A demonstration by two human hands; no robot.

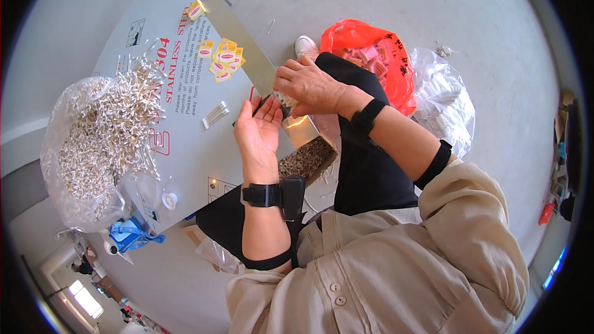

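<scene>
Glossy clear plastic bag (57, 128), matt cotton-tipped swabs (102, 139).

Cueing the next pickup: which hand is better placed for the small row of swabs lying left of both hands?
Likely the left hand: it is nearer the swab row, its visible palm bare; the right hand is farther off.

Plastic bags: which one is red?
The red bag holding pink packets; the swab-filled bag and the bag right of the red one are clear.
</scene>
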